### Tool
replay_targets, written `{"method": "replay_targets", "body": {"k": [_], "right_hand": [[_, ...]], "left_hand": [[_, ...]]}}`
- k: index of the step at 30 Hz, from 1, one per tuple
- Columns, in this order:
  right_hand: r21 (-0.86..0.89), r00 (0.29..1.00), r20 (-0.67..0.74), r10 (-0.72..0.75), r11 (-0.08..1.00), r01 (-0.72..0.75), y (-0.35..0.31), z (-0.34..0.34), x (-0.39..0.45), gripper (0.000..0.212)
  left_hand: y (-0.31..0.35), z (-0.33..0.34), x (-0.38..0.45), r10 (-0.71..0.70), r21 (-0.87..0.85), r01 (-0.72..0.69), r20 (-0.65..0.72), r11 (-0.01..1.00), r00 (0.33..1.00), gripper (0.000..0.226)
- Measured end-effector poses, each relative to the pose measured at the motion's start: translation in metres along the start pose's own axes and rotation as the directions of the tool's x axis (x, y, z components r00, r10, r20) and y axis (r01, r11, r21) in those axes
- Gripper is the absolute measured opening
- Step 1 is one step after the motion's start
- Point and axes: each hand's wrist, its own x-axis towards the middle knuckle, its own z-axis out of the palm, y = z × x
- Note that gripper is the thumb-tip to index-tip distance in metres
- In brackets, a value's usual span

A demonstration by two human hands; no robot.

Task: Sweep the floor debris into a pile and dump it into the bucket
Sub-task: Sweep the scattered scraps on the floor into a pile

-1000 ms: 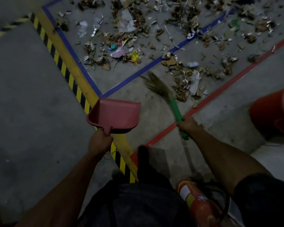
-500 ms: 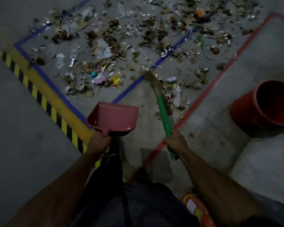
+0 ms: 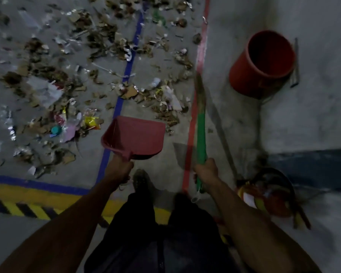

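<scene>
My left hand (image 3: 119, 170) grips the handle of a pink dustpan (image 3: 135, 134), held above the floor with its mouth facing away from me. My right hand (image 3: 206, 171) grips the green handle of a broom (image 3: 201, 123); its brown bristles point forward along the red floor line. Scattered debris (image 3: 83, 75) of cardboard scraps, paper and wrappers covers the concrete floor ahead and to the left. An orange bucket (image 3: 262, 64) stands open on the floor to the front right, beyond the broom.
A blue tape line (image 3: 126, 75) and a red tape line (image 3: 195, 107) run forward across the floor. A yellow-and-black hazard stripe (image 3: 28, 201) crosses at my feet. A red fire extinguisher (image 3: 264, 198) lies low at the right, beside a dark wall base.
The view has swung right, so the bucket now sits ahead at the right. The broom has moved from the debris by the blue line over to the red line. The dustpan stays held up.
</scene>
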Motion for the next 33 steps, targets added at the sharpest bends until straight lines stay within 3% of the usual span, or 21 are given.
{"method": "replay_targets", "body": {"k": [4, 7, 11, 13, 15, 17, 18, 23, 28, 33], "right_hand": [[0.247, 0.99, -0.031, 0.141, 0.96, -0.129, 0.002, 0.001, 0.007, 0.039], [0.335, 0.972, -0.036, 0.233, 0.919, -0.209, 0.003, -0.007, 0.014, 0.004], [0.393, 0.953, -0.026, 0.301, 0.88, -0.267, 0.012, -0.011, 0.032, 0.012], [0.363, 0.946, 0.026, 0.324, 0.878, -0.311, 0.012, -0.01, 0.038, 0.009], [0.311, 0.94, 0.106, 0.325, 0.887, -0.342, 0.006, -0.002, 0.041, 0.021], [0.254, 0.942, 0.151, 0.3, 0.909, -0.331, -0.004, 0.016, 0.044, 0.012], [0.23, 0.947, 0.151, 0.285, 0.921, -0.314, -0.011, 0.027, 0.043, 0.004], [0.153, 0.971, 0.168, 0.17, 0.968, -0.196, -0.041, 0.065, 0.048, 0.013], [0.074, 0.984, 0.153, 0.095, 0.991, -0.107, -0.039, 0.069, 0.041, 0.03], [0.213, 0.987, 0.054, 0.151, 0.964, -0.159, -0.007, 0.06, 0.017, 0.025]], "left_hand": [[0.015, -0.003, 0.021, 0.015, 0.099, -0.018, 0.028, 0.995, 0.999, 0.026], [0.025, -0.001, 0.026, 0.032, 0.157, -0.036, 0.027, 0.987, 0.999, 0.026], [0.032, 0.003, 0.029, 0.029, 0.174, -0.034, 0.033, 0.984, 0.999, 0.016], [0.03, 0.004, 0.033, 0.021, 0.219, -0.031, 0.045, 0.975, 0.999, 0.015], [0.027, 0.004, 0.037, 0.003, 0.249, -0.011, 0.033, 0.969, 0.999, 0.016], [0.022, 0.004, 0.041, -0.024, 0.27, 0.025, -0.007, 0.963, 1.0, 0.022], [0.02, 0.004, 0.044, -0.032, 0.279, 0.039, -0.029, 0.959, 0.999, 0.025], [0.017, -0.002, 0.055, -0.075, 0.316, 0.072, 0.0, 0.946, 0.997, 0.045], [0.027, 0.0, 0.056, -0.066, 0.32, 0.067, -0.012, 0.945, 0.998, 0.013], [0.043, 0.002, 0.056, 0.012, 0.356, -0.03, 0.053, 0.934, 0.999, 0.025]]}}
